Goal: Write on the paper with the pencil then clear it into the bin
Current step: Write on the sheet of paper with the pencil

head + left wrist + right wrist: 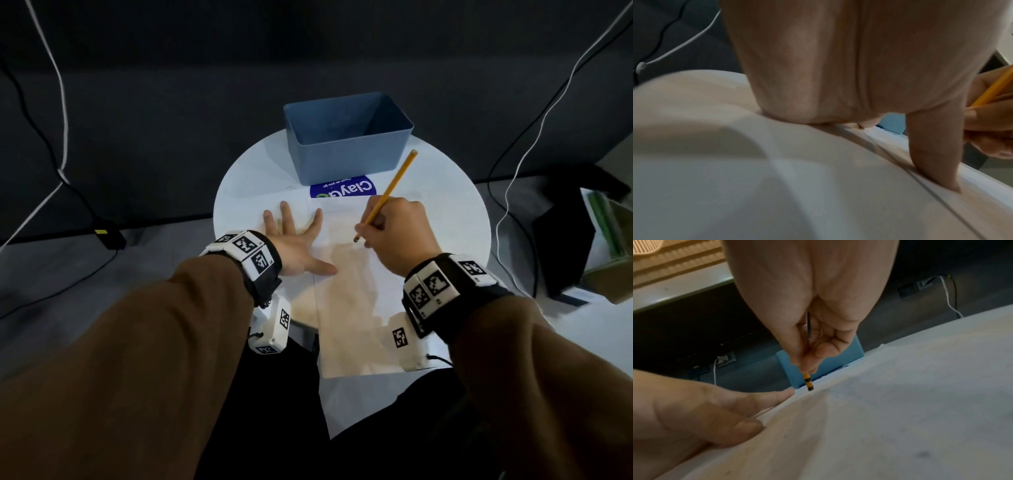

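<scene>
Nearest us, one paper [356,291] lay on the round surface [239,192], its near end overhanging. Our left hand [294,236] lay spread flat, thumb on the sheet's left edge; our right hand [397,233] pinched the single pencil [390,192], tip down at the page. We judged writing underway; next came steady strokes. One empty bin [349,154] waited at the far side.

You're looking at a white paper [356,298] sheet lying flat on the round table, near edge overhanging toward you. A yellow pencil [388,192] is standing tilted over its far part, tip down on the sheet, blunt end leaning far-right. A blue rectangular bin [349,150] is sitting upright, open-topped, just beyond the paper's far edge.
</scene>
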Demonstrator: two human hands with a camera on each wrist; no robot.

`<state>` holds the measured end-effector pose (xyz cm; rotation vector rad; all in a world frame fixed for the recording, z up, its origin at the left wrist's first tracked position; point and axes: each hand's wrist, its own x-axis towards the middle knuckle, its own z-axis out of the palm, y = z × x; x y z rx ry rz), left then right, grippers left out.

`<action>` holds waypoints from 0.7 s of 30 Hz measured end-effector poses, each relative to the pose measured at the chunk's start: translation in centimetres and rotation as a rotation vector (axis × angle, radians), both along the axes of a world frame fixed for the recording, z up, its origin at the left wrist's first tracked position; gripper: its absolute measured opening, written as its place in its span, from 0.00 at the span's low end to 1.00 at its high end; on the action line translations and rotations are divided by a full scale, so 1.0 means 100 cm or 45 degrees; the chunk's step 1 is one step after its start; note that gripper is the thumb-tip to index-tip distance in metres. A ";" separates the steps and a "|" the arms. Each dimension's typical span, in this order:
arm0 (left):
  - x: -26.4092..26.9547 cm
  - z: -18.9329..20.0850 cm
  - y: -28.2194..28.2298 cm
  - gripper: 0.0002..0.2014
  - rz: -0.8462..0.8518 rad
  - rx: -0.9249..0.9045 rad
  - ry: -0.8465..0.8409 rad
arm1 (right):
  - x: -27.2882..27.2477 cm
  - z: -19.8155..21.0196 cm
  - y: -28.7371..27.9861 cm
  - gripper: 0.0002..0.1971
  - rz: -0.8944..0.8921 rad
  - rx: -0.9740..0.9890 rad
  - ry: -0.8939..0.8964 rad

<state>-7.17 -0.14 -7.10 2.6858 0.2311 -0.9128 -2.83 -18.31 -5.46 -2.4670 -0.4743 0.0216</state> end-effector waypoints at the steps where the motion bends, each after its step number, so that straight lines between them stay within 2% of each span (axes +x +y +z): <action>1: -0.001 0.000 -0.001 0.56 0.000 -0.001 -0.002 | 0.000 -0.001 0.002 0.10 0.005 -0.001 0.009; 8: 0.002 -0.006 0.004 0.57 0.019 -0.052 -0.002 | 0.014 0.002 -0.025 0.08 -0.201 -0.116 -0.030; 15: 0.000 -0.006 0.003 0.57 0.021 -0.038 -0.016 | -0.001 -0.004 0.013 0.07 -0.015 0.024 0.008; 21: 0.001 -0.006 0.004 0.57 0.003 -0.029 0.003 | 0.009 -0.001 -0.010 0.08 -0.177 -0.143 -0.034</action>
